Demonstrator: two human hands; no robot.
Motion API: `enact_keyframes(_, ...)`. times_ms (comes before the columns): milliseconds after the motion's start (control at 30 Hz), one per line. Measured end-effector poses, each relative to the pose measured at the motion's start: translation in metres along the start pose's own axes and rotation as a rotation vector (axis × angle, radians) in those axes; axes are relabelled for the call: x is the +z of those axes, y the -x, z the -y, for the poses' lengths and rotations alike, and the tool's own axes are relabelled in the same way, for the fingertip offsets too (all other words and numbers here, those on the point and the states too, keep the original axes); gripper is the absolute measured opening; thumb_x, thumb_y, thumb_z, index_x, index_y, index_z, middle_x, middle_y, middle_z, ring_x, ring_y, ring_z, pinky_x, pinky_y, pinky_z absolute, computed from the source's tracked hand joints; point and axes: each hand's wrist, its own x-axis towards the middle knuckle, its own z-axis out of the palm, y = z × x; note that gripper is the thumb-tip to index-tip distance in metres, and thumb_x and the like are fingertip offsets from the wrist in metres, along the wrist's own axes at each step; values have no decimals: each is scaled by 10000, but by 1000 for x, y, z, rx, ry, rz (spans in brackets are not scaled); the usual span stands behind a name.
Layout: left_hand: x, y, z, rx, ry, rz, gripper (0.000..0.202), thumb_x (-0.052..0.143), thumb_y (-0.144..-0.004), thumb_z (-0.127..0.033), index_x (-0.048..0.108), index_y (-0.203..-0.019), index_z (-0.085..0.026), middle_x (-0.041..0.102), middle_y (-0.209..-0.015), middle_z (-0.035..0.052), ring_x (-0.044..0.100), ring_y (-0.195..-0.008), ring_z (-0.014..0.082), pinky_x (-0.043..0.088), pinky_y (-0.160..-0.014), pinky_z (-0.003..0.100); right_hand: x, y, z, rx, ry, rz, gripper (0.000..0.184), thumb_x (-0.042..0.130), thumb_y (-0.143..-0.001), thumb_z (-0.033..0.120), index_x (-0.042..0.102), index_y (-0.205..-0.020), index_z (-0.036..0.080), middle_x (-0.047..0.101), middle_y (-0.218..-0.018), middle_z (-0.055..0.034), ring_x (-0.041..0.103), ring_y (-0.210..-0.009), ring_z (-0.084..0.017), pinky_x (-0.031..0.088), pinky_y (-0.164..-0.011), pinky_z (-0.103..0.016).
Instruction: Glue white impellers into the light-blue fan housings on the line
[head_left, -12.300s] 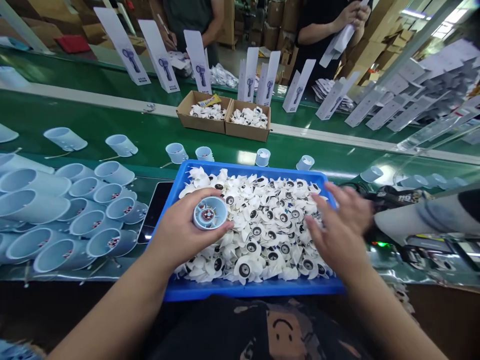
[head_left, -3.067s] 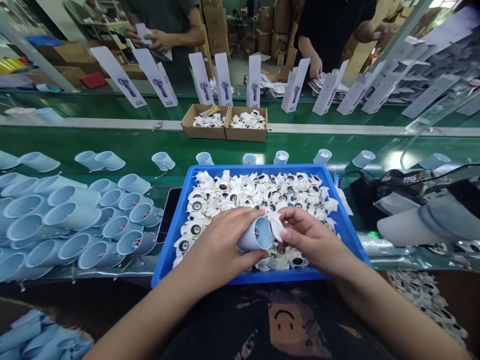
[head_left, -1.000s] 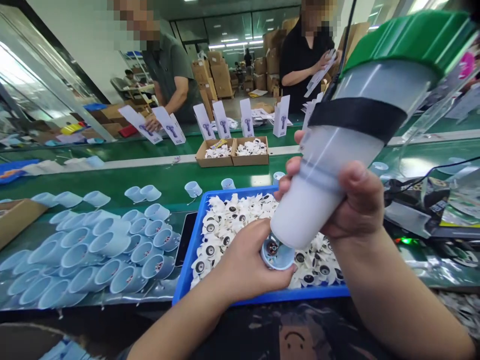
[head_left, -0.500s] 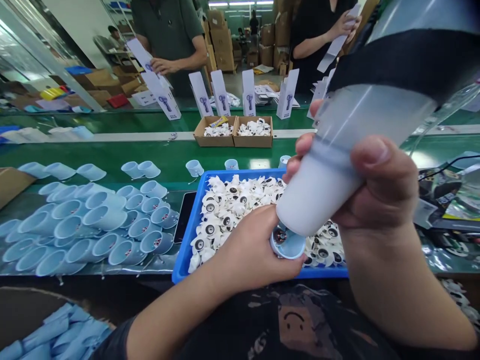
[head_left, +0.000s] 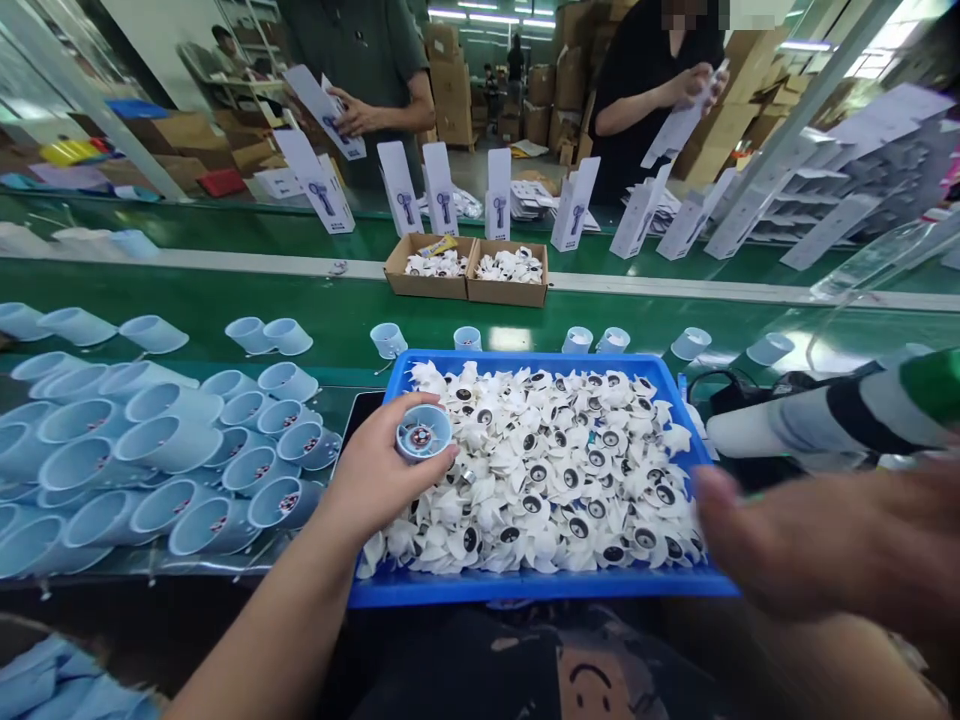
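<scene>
My left hand (head_left: 375,470) is closed round a light blue fan housing (head_left: 423,432), its open end facing up over the left part of the blue tray (head_left: 525,585). The tray is heaped with several white fan blades (head_left: 555,470). My right hand (head_left: 817,545) is blurred at the tray's right edge, fingers stretched toward the blades and holding nothing I can see. A white cylindrical tool with a black band and green cap (head_left: 832,420) lies on its side to the right of the tray, apart from my right hand.
Many blue housings (head_left: 150,450) lie piled at left, and more stand on the green conveyor belt (head_left: 300,300). Two cardboard boxes of blades (head_left: 469,268) sit on the belt. Two people across it handle white product boxes (head_left: 499,190). A black cable and device (head_left: 742,390) lie right.
My right hand has let go of the white tool, which now lies to the right, and moved low beside the tray. My left hand carried the housing left and turned it upward.
</scene>
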Motion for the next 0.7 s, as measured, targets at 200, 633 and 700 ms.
enact_keyframes(200, -5, 2, -10, 97, 30, -34, 423, 728, -760, -397, 613, -1144, -263, 656, -1185, 52, 634, -1056, 286, 507, -936, 444, 120, -65, -3, -327, 432, 608, 300, 529, -934, 74, 695, -1136, 222, 661, -1161, -72, 590, -1094, -267, 468, -994, -454)
enact_keyframes(633, -26, 24, -2, 120, 97, 74, 558, 593, -827, -297, 430, -1361, -272, 566, -1309, 95, 615, -1113, 287, 524, -927, 442, 112, -55, 17, 39, -147, 765, 320, 289, -1056, 260, 429, -1328, 166, 617, -1209, -143, 640, -1060, -182, 554, -913, -370)
enact_keyframes(700, -21, 21, -12, 178, 84, 137, 568, 643, -824, -326, 458, -1359, -281, 572, -1330, 87, 593, -1173, 302, 505, -977, 459, 104, -43, 25, 139, -379, 810, 346, 263, -1060, 331, 388, -1344, 178, 628, -1195, -133, 662, -1029, -167, 571, -897, -357)
